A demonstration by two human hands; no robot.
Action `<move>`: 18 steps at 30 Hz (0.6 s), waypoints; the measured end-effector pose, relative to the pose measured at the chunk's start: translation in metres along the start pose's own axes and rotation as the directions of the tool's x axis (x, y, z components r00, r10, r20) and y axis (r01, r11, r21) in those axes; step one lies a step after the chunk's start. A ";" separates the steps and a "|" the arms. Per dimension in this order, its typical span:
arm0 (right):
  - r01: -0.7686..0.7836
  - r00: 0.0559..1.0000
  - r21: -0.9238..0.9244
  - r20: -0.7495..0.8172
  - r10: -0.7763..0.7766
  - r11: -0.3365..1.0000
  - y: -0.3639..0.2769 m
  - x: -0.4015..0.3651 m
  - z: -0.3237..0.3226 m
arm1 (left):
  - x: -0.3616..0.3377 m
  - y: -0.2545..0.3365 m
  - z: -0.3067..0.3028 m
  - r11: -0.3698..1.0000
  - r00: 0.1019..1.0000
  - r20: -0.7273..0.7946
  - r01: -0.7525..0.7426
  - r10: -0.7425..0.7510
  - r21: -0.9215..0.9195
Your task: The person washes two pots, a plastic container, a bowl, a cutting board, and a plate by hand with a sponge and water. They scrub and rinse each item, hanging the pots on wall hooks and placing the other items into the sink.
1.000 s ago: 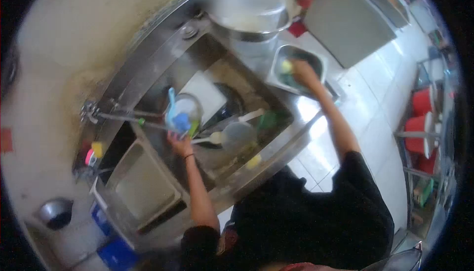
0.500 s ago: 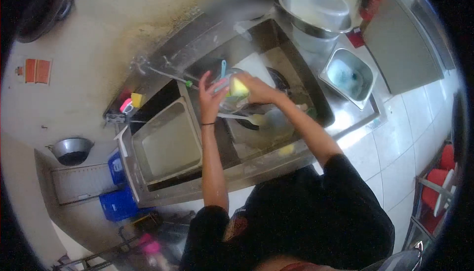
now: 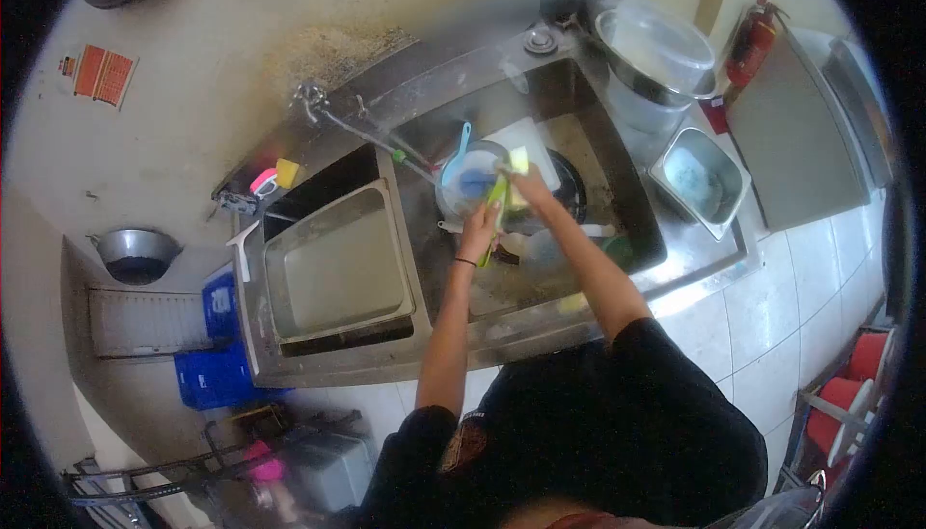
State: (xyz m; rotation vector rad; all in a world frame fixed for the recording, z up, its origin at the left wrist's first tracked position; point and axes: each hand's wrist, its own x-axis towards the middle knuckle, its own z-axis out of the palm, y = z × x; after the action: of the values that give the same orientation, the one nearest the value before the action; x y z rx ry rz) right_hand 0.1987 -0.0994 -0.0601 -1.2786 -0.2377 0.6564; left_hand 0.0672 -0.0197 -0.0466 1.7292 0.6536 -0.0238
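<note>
Over the right sink basin [image 3: 632,182], my left hand [image 3: 478,232] is closed around a long green utensil [image 3: 496,203], held at a slant. Beside it my right hand [image 3: 528,188] grips a yellow sponge [image 3: 519,161] at the utensil's upper end. Just behind the hands, a round bowl [image 3: 453,203] in the basin holds a light-blue handled utensil [image 3: 457,155]. A white board [image 3: 526,140] and a dark round pan [image 3: 571,187] lie at the back of the basin, partly hidden by my right arm.
The left basin holds a large metal tray [image 3: 338,264]. A hose [image 3: 362,131] runs from the wall tap toward the bowl. Stacked bowls [image 3: 656,56] and a steel pan of liquid [image 3: 696,182] stand on the right counter. A yellow sponge and pink brush [image 3: 263,182] sit on the left ledge.
The green utensil now shows in my left hand, which has closed and moved down and right. My right hand has shifted right with the sponge. The camera view has moved too.
</note>
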 end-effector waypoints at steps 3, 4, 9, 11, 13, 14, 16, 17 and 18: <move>-0.016 1.000 0.005 0.010 0.016 1.000 -0.002 0.005 -0.013 | -0.012 0.013 -0.014 0.996 0.993 0.119 0.007 -0.017 0.085; 0.002 1.000 0.032 0.029 -0.003 0.999 -0.005 0.005 -0.014 | -0.015 0.018 -0.019 0.996 0.993 0.118 0.004 -0.015 0.088; 0.104 0.967 -0.776 -0.068 -0.246 0.622 -0.009 0.011 -0.020 | -0.024 0.042 -0.026 0.922 0.986 -0.036 -0.137 0.161 0.362; 0.068 0.989 -0.017 -0.130 -0.070 0.998 -0.007 0.016 -0.035 | -0.026 0.048 -0.033 0.910 0.976 -0.092 -0.148 0.198 0.388; 0.162 0.987 -0.064 0.007 -0.162 0.985 -0.015 0.010 -0.038 | -0.026 0.055 -0.037 0.897 0.963 -0.137 -0.159 0.234 0.412; 0.257 0.960 -0.097 0.142 -0.242 0.962 -0.027 0.002 -0.039 | -0.026 0.059 -0.038 0.861 0.956 -0.110 -0.191 0.272 0.471; 0.537 0.836 -0.467 0.187 -0.515 0.702 -0.043 -0.006 -0.034 | -0.028 0.062 -0.036 0.821 0.950 -0.071 -0.224 0.304 0.525; 0.654 0.637 -0.715 0.345 -0.689 0.246 -0.046 -0.007 -0.032 | -0.028 0.063 -0.036 0.813 0.951 -0.033 -0.244 0.307 0.529; 0.604 0.729 -0.655 0.224 -0.647 0.454 -0.047 -0.005 -0.030 | -0.028 0.064 -0.036 0.804 0.951 0.003 -0.264 0.310 0.534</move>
State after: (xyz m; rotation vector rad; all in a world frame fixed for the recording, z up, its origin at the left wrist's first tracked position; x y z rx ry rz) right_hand 0.2252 -0.1322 -0.0241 -1.7748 -0.9469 -0.1809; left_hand 0.0597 -0.0058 0.0305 2.3678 0.4582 0.0907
